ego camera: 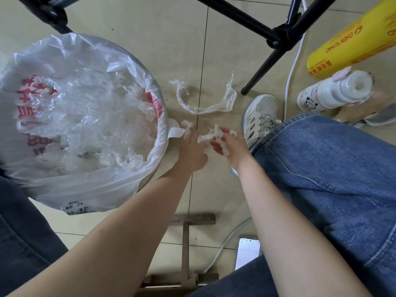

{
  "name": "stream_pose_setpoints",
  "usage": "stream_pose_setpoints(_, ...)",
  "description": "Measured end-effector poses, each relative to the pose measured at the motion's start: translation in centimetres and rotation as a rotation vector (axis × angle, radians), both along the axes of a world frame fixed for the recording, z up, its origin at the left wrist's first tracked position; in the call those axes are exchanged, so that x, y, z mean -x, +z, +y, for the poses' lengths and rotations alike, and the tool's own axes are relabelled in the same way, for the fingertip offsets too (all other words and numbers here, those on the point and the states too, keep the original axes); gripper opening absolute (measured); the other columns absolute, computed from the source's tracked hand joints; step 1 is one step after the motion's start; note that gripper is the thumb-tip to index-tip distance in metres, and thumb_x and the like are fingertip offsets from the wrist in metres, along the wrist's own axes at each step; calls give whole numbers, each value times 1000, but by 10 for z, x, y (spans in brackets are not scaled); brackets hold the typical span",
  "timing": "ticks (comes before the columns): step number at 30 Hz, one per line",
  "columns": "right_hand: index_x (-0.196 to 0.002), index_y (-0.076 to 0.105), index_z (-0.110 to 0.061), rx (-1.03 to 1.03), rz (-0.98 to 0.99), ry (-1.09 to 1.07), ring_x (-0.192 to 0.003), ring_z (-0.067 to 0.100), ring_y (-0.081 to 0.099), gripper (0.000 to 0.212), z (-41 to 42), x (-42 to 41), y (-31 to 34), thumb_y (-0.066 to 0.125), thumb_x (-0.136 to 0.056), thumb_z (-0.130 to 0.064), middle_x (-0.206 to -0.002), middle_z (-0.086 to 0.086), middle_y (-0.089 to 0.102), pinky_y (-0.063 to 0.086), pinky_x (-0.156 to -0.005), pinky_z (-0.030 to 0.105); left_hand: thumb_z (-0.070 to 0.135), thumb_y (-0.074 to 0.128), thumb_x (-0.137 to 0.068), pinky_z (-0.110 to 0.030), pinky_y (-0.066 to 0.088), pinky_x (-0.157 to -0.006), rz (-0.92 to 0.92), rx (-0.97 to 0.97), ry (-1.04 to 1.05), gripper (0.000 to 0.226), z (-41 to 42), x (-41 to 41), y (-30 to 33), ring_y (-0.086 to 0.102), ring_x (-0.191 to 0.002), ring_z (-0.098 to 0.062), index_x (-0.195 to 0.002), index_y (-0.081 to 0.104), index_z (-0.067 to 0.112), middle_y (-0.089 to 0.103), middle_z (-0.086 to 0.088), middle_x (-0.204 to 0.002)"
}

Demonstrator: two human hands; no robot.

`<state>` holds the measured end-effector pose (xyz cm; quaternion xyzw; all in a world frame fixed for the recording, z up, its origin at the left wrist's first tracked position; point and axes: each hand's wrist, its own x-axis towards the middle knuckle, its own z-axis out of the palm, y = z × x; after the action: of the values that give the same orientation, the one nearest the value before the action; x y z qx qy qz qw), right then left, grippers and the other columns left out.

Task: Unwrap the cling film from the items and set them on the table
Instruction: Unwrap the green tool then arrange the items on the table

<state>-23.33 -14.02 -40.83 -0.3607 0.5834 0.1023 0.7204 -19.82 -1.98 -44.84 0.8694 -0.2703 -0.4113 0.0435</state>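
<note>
Both forearms reached down toward the floor just right of the lined bin point(158, 116). The left hand point(191, 154) and right hand point(230, 145) faced each other, fingers curled, pinching a crumpled wad of cling film point(211, 133) between them; a loose film strip point(205, 101) lay beyond

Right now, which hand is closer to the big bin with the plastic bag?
Left. The left hand is right beside the bin rim; the right hand is farther away, toward the shoe.
</note>
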Motion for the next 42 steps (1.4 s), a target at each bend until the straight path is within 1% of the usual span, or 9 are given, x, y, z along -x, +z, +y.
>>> stream_pose_setpoints(6,-86,59,-15,19,-17,17,-55,12,46,24,-6,0,1,45,-95,2,-71,5,50,40,-52,22,18,46,-92,-44,14,-114,-88,-125,-245,56,-7,-9,-2,8,-146,-24,-146,32,14,17,-7,-157)
stream_pose_setpoints(11,-94,52,-18,38,72,75,-70,18,53,17,-1,3,-5,62,-92,-31,-86,1,53,48,-66,29,8,59,-85,-35,40,-94,-139,436,371,22,-7,-1,6,54,-111,-26,-105,68,12,62,-5,-112)
stream_pose_setpoints(14,-112,43,-20,-18,51,140,-94,19,59,38,1,2,-10,65,-89,-42,-103,-3,53,52,-81,32,5,60,-76,-26,42,-79,-109,621,461,16,-8,14,28,58,-91,-19,-88,68,12,65,0,-92)
stream_pose_setpoints(16,-104,48,-20,35,32,158,-87,13,59,22,3,1,-10,63,-91,-31,-99,-3,55,50,-68,25,6,52,-71,-22,38,-78,-60,676,464,21,-7,24,42,54,-87,-13,-86,66,10,63,6,-87)
stream_pose_setpoints(21,-81,54,-19,161,-5,80,-77,22,58,12,0,1,-13,63,-90,-20,-81,1,58,45,-61,27,0,51,-71,-19,38,-80,-165,648,634,27,-9,13,36,47,-98,-12,-96,60,5,49,-6,-113)
stream_pose_setpoints(26,-77,52,-15,79,6,7,-80,31,59,18,1,-2,-12,66,-89,-14,-80,9,55,52,-60,30,2,49,-89,-28,41,-79,-64,213,546,42,-6,-13,22,53,-108,-33,-129,55,11,52,-21,-121)
stream_pose_setpoints(30,-84,56,-20,55,41,67,-85,33,62,10,4,-2,-13,63,-90,-17,-89,10,59,50,-71,40,7,51,-89,-34,36,-103,112,72,522,54,-3,-18,1,40,-125,-34,-140,37,7,36,-19,-138)
stream_pose_setpoints(37,-101,56,-26,17,-60,-7,-82,22,58,20,0,-4,-10,48,-96,-9,-99,5,56,52,-70,35,9,52,-94,-28,45,-78,-35,527,782,22,-17,-14,14,59,-88,-24,-115,53,5,60,-5,-96)
stream_pose_setpoints(42,-124,50,-27,-117,-112,-139,-84,22,64,30,-7,-10,-7,45,-99,-13,-111,6,61,51,-55,26,18,58,-94,-21,46,-80,58,633,769,18,-33,-3,29,58,-90,-13,-110,56,9,65,-3,-102)
